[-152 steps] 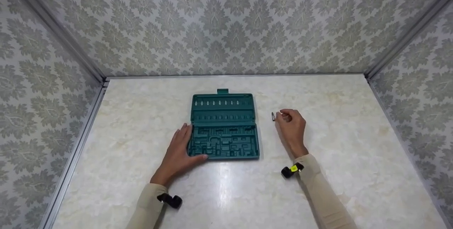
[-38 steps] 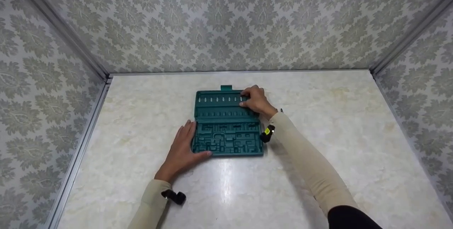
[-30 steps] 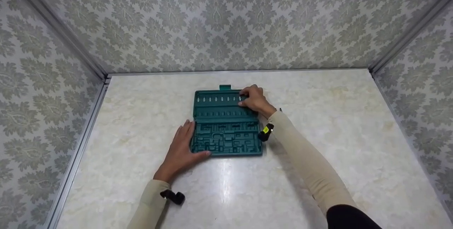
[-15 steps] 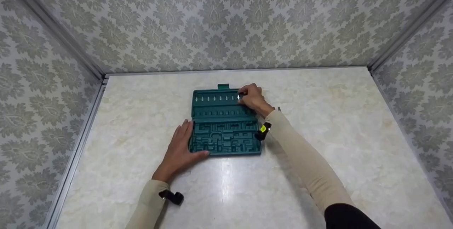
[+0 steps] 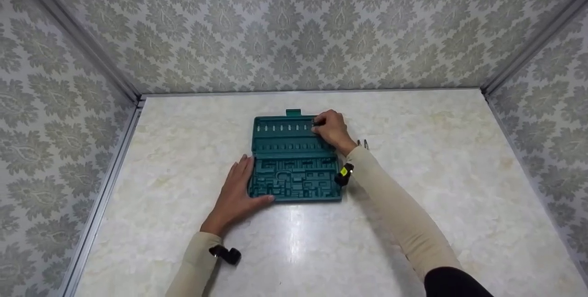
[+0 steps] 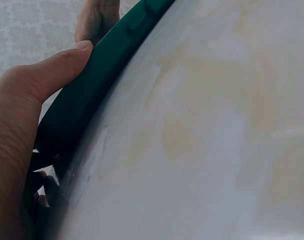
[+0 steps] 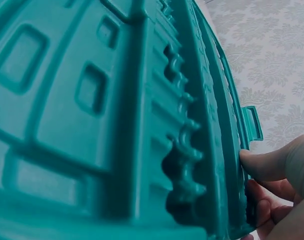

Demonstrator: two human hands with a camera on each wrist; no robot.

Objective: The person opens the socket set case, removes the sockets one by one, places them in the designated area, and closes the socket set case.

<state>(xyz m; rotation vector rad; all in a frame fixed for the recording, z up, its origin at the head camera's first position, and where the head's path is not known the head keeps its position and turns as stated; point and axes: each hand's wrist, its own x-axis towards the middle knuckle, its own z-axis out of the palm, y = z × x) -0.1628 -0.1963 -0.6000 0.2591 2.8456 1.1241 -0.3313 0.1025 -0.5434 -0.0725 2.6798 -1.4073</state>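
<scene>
An open green tool case (image 5: 294, 154) lies on the table with its lid at the back. A row of small silver bits (image 5: 282, 128) sits in the lid. My left hand (image 5: 233, 200) rests round the near left corner, fingers straight along the side and thumb on the front rim; the left wrist view shows that thumb (image 6: 67, 62) on the green edge. At the lid's right end my right hand (image 5: 333, 131) pinches a small metal bit, mostly hidden by the fingers. In the right wrist view the thumb (image 7: 267, 162) presses at the lid's edge.
Two small metal pieces (image 5: 366, 144) lie on the pale marbled table (image 5: 436, 173) beside the right wrist, partly hidden by the sleeve. The case's latch tab (image 5: 293, 112) points to the patterned back wall (image 5: 294, 35). The case's near half has moulded recesses.
My right hand has gone from the table right of the case, where it was beside a metal piece, to the lid's far right end. Lately its fingertips shift slightly there. My left hand stays put.
</scene>
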